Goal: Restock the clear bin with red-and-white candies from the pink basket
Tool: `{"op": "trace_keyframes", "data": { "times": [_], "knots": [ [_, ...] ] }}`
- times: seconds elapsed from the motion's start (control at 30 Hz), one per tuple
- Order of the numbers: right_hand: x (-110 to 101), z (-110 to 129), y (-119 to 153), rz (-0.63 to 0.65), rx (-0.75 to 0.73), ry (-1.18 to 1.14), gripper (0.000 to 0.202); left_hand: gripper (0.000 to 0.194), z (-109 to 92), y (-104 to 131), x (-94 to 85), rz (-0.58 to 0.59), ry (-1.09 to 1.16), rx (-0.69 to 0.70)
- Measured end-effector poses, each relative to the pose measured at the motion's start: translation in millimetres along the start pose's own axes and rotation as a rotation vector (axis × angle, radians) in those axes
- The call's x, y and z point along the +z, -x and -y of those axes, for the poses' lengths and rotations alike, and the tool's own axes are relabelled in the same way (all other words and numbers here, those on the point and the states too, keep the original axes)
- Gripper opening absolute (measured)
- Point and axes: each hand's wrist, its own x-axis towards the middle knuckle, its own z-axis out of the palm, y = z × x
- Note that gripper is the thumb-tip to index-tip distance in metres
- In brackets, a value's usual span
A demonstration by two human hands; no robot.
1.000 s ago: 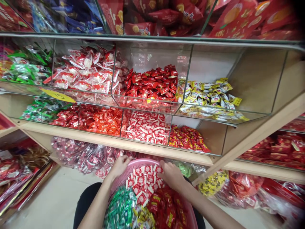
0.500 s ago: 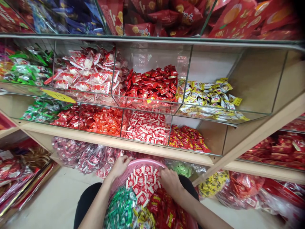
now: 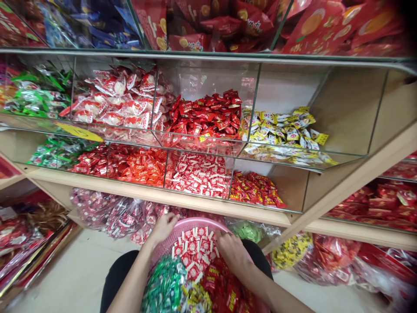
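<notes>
A pink plastic basket [image 3: 166, 241] stands between my knees, holding wrapped candies in separate heaps. Red-and-white candies [image 3: 194, 250] fill the far part, green ones [image 3: 167, 282] the near left, red ones [image 3: 224, 282] the right, and a few yellow ones [image 3: 196, 296] the near middle. At the far left rim, my left hand [image 3: 165, 227] is closed with its fingers curled over the edge. My right hand [image 3: 232, 251] lies at the right side of the basket, just inside the rim and beside the red-and-white candies. Its fingers are curled, and what they hold is hidden.
Glass-fronted shelf bins ahead hold red candies [image 3: 208, 114], yellow-and-white candies [image 3: 289, 128] and red-and-white candies [image 3: 200, 174]. A wooden ledge [image 3: 163, 195] runs just beyond the basket. Bagged candies [image 3: 110, 213] lie beneath it, with more bags [image 3: 335, 256] at right.
My right hand has shifted slightly inward from the right rim, and more of the pink edge shows beside it. My left hand stays on the rim.
</notes>
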Motion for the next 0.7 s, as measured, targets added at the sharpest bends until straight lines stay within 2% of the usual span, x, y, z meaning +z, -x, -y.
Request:
{"op": "trace_keyframes", "data": {
  "times": [0.17,0.4,0.7],
  "knots": [
    [7,4,-3,0.0,-0.022,0.008,0.041,0.041,3,-1,0.2,0.01,0.018,-0.014],
    [18,6,-1,-0.036,-0.016,-0.025,0.04,0.042,5,-1,0.8,-0.002,0.038,-0.014],
    [-3,7,-3,0.045,0.006,-0.038,0.037,0.041,2,0,0.8,-0.007,0.039,-0.015]
  ]
}}
